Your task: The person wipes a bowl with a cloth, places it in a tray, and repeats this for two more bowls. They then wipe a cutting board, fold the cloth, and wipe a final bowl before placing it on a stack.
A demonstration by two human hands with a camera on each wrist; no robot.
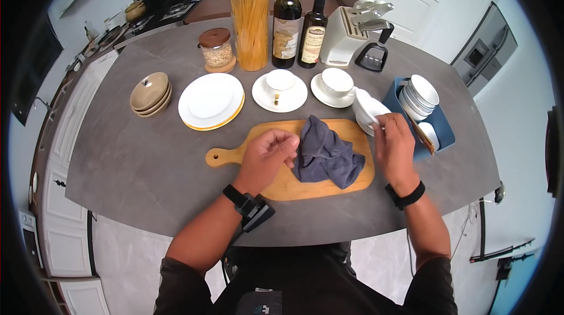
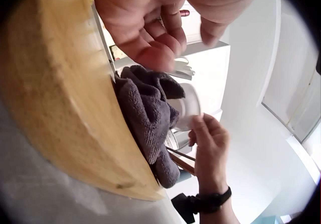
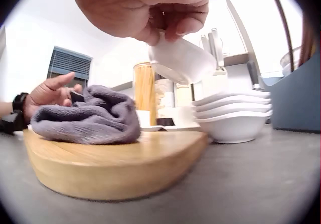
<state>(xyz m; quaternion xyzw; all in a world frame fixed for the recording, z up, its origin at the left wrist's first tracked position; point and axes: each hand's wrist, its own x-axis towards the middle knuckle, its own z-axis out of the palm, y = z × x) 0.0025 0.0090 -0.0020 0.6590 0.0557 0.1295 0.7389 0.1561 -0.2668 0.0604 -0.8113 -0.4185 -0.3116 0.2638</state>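
Observation:
My right hand (image 1: 395, 149) pinches the rim of a small white bowl (image 1: 370, 105), tilted in the air. In the right wrist view this bowl (image 3: 181, 61) hangs above and left of a stack of white bowls (image 3: 233, 117), apart from it. My left hand (image 1: 268, 160) holds nothing; its fingers are loosely bent over the wooden board (image 1: 270, 189), beside a crumpled grey cloth (image 1: 329, 153). The left wrist view shows the left hand (image 2: 165, 18) above the cloth (image 2: 145, 113).
A blue bin (image 1: 445, 124) with bowls and chopsticks stands right of the stack. Two white cups on saucers (image 1: 282, 104), white plates (image 1: 210, 100) and brown bowls (image 1: 150, 93) line the table. Behind are a pasta jar (image 1: 251, 27), two bottles (image 1: 286, 33) and a knife block (image 1: 341, 36).

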